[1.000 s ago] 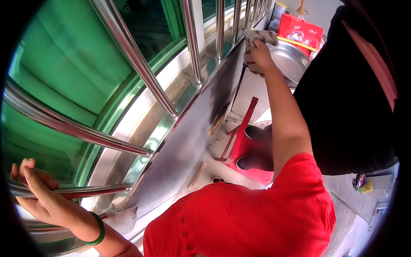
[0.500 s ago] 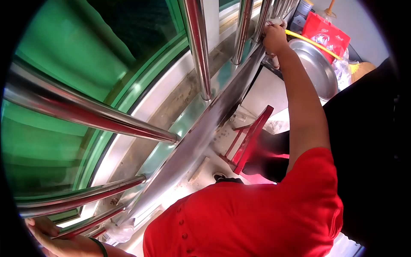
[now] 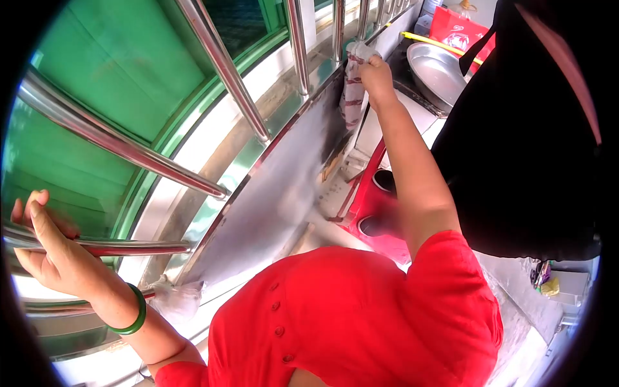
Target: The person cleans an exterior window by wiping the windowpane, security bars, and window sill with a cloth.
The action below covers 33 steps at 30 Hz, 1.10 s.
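My right hand (image 3: 375,76) is closed on a pale cloth with reddish-brown marks (image 3: 353,97), which hangs over the top edge of a grey panel (image 3: 264,203) beside the metal railing. At the left, my left hand (image 3: 64,264), with a green bangle on the wrist, is bent round a shiny metal bar (image 3: 138,248). Its thumb and fingers lie on both sides of the bar, partly hidden by the hand itself.
Green-curtained window panes (image 3: 103,97) lie behind the bars. Beyond my right hand are a metal basin (image 3: 438,74), a yellow stick (image 3: 429,42) and a red bag (image 3: 454,31). A red stool (image 3: 371,206) stands below. Black fabric (image 3: 522,155) fills the right; a plastic bag (image 3: 177,302) hangs lower left.
The view swung away and back. My right hand has come nearer along the panel's top edge, and the cloth now hangs down longer. My left hand appears higher in view, at the bar.
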Each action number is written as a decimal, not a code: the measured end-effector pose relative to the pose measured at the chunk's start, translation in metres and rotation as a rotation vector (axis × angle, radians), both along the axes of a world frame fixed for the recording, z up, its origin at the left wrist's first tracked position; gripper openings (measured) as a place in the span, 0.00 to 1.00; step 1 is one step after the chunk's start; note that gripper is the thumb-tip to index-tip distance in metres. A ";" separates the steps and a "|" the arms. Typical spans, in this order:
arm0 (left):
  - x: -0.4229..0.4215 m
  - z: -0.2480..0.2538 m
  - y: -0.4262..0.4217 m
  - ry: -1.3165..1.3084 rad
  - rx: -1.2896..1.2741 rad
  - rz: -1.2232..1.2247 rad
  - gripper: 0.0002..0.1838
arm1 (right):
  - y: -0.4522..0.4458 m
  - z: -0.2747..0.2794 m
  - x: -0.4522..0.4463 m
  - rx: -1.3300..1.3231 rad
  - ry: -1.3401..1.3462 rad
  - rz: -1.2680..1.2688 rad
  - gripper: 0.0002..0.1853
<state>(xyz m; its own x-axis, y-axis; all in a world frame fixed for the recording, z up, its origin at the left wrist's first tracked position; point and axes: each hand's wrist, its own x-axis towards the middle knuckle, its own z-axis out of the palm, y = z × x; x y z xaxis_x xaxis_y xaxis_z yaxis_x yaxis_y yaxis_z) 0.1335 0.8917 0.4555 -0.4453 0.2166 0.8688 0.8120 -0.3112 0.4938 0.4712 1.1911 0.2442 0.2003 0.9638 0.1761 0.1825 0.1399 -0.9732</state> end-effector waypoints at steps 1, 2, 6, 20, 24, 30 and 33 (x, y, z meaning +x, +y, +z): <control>0.001 0.000 -0.001 -0.005 0.000 -0.034 0.10 | -0.019 0.013 -0.008 0.050 0.142 0.007 0.13; -0.001 0.000 -0.002 -0.013 -0.001 -0.063 0.09 | -0.031 0.025 -0.016 0.096 0.283 0.019 0.13; 0.005 0.002 0.000 0.039 0.071 -0.118 0.09 | -0.066 0.078 -0.012 0.199 0.052 0.085 0.11; -0.002 -0.001 0.003 0.045 0.059 -0.030 0.07 | -0.092 0.043 -0.109 0.145 0.370 0.190 0.27; 0.003 0.002 0.000 0.049 0.036 -0.009 0.11 | -0.102 0.034 -0.085 0.203 0.488 0.268 0.25; -0.005 0.000 -0.003 0.029 0.007 -0.022 0.11 | -0.056 0.095 -0.060 -0.080 0.710 0.481 0.31; -0.008 -0.002 -0.001 0.040 0.033 -0.030 0.11 | 0.021 0.079 -0.072 -0.084 0.544 0.471 0.28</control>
